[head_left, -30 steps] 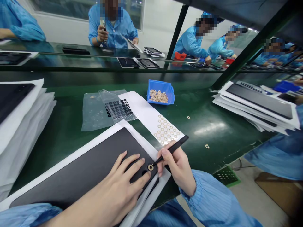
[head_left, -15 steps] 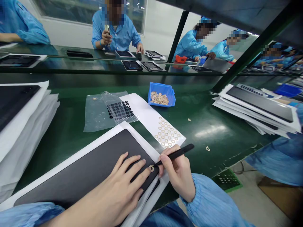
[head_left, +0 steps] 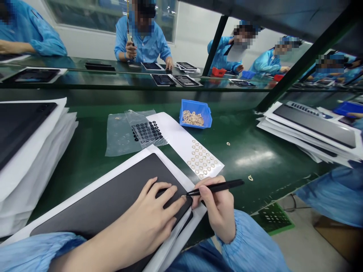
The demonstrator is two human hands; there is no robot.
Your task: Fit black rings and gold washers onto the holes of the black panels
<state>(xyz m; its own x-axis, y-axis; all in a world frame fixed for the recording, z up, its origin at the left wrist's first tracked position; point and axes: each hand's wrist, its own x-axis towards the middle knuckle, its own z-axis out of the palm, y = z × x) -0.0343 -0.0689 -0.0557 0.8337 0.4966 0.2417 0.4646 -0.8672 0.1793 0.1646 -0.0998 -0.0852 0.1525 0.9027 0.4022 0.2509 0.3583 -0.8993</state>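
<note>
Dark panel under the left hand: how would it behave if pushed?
Likely stiff: the dark panel lies flat with straight edges. May slide rather than tip: it is laid flat over a white sheet. Perhaps slippery: its face looks smooth.

The left hand (head_left: 151, 211) mostly hides what seems a ring (head_left: 183, 196).

A green table (head_left: 238, 130) fills the foreground, a white glare (head_left: 255, 156) shining on its surface. Beyond it runs a second dark green table (head_left: 127, 78). The wall (head_left: 193, 30) behind is white, with a wide window (head_left: 104, 22). A dark post (head_left: 214, 45) and a slanting beam (head_left: 306, 56) stand under a grey shelf (head_left: 255, 13). At lower right, the pale floor (head_left: 306, 243) carries a green crate (head_left: 279, 229) and a brown box (head_left: 334, 238).
</note>
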